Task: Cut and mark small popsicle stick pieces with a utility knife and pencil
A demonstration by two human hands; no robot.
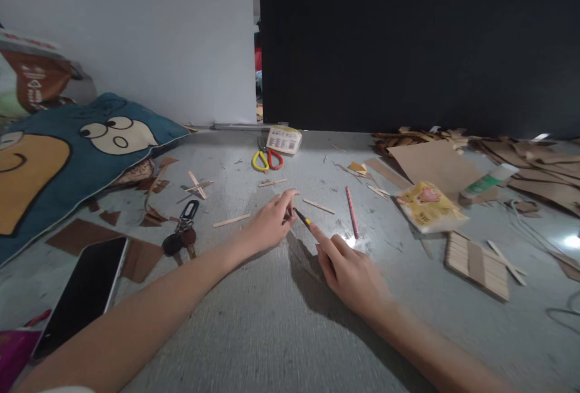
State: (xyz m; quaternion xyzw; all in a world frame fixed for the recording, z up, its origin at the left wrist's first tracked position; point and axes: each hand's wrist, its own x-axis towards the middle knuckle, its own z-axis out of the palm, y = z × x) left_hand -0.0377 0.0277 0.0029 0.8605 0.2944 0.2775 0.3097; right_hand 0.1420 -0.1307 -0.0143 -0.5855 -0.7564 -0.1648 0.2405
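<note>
My left hand [272, 220] rests on the grey floor with its fingertips pinched together near the tip of a small black and yellow knife [302, 217]; what it pinches is too small to make out. My right hand [348, 269] holds that knife, the forefinger stretched along its handle and the blade pointing toward the left fingers. Loose wooden craft sticks [231, 220] lie on the floor to either side of the hands.
A pink pencil [351, 211], red and yellow scissors [267, 159], a panel of glued sticks [475, 263], a yellow packet [428, 205], a glue tube [487, 181] and cardboard sheets [435, 160] lie ahead and right. Keys [181, 233], a phone [84, 293] and a blue cushion [67, 151] lie left.
</note>
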